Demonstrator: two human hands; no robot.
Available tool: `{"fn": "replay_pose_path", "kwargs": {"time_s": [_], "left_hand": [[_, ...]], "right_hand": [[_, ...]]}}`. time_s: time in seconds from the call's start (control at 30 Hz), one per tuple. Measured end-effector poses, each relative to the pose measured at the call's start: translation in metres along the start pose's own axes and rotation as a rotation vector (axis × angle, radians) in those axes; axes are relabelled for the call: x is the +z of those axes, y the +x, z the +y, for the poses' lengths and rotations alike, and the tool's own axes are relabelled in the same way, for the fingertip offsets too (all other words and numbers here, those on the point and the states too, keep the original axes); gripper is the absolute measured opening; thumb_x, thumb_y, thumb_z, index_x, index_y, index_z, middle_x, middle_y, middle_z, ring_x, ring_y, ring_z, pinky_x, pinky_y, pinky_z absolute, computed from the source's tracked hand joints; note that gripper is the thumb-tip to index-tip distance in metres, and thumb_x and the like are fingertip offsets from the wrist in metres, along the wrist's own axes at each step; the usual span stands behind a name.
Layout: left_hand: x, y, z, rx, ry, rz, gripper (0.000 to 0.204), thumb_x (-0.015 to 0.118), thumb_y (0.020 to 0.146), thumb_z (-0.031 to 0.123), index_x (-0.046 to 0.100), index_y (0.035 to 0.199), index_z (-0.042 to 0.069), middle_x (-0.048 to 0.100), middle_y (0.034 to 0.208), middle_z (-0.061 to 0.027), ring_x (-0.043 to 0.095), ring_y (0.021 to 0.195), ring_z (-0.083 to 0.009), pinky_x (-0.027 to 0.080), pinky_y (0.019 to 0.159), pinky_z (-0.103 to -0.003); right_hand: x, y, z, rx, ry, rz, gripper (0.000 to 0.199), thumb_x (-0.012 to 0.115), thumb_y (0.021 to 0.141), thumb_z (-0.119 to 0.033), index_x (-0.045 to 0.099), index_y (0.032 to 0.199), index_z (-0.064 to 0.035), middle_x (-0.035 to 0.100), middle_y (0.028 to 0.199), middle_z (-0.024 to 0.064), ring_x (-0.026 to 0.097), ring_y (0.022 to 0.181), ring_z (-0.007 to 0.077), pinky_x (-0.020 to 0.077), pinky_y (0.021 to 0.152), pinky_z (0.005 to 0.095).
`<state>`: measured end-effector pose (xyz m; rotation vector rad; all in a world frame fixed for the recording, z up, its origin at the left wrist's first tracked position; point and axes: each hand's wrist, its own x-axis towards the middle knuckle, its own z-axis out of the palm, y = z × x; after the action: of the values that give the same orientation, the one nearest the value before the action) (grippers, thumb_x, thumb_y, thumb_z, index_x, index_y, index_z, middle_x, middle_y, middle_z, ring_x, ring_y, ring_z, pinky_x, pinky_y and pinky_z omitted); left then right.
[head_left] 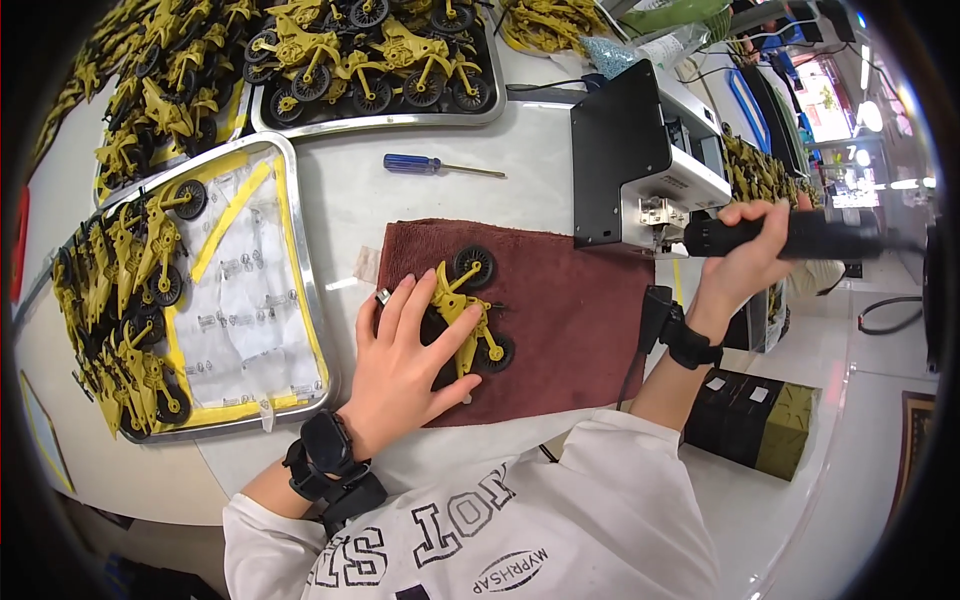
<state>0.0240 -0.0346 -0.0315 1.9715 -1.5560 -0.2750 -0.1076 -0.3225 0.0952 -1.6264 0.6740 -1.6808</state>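
Observation:
A yellow toy motorcycle (pixel 466 318) with black wheels lies on its side on a dark red-brown cloth (pixel 580 330). Over its near left part rests my left hand (pixel 395 360), fingers spread, index fingertip and thumb touching the toy. A dark part beneath the palm is mostly hidden. My right hand (pixel 752 245) is wrapped round a black electric screwdriver (pixel 830 235), held roughly level. Its front end points left and meets the metal outlet of a black and white screw feeder (pixel 615 165); I cannot make out a screw at the bit.
Left stands a metal tray (pixel 325 365) with several yellow toy motorcycles; another full tray (pixel 420 118) is behind. A blue-handled screwdriver (pixel 412 163) lies beyond the cloth. More yellow parts (pixel 560 28) sit far back. A dark box (pixel 750 420) stands at right. A cable trails from the powered screwdriver.

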Motion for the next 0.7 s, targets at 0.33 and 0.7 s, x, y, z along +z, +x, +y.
{"fn": "replay_pose_path", "kwargs": {"time_s": [0.33, 0.7], "left_hand": [[0.001, -0.002, 0.001, 0.006, 0.01, 0.0, 0.07, 0.077, 0.073, 0.045, 0.057, 0.137, 0.023, 0.033, 0.151, -0.0225, 0.034, 0.135, -0.041, 0.022, 0.108, -0.056], [-0.014, -0.003, -0.003, -0.017, -0.009, 0.024, 0.069, 0.074, 0.076, 0.049, 0.056, 0.138, 0.024, 0.035, 0.15, -0.0228, 0.039, 0.132, -0.0415, 0.024, 0.107, -0.056]], "right_hand": [[-0.018, -0.04, -0.024, -0.078, 0.076, -0.015, 0.057, 0.053, 0.091, -0.013, 0.029, 0.142, -0.0035, 0.053, 0.07, 0.0077, 0.053, 0.053, 0.0169, 0.0501, 0.054, 0.0324], [0.007, -0.014, -0.015, 0.116, 0.021, 0.0, 0.048, 0.055, 0.095, -0.006, 0.038, 0.14, -0.0037, 0.046, 0.065, 0.0006, 0.045, 0.052, 0.0098, 0.0434, 0.052, 0.0279]]}}
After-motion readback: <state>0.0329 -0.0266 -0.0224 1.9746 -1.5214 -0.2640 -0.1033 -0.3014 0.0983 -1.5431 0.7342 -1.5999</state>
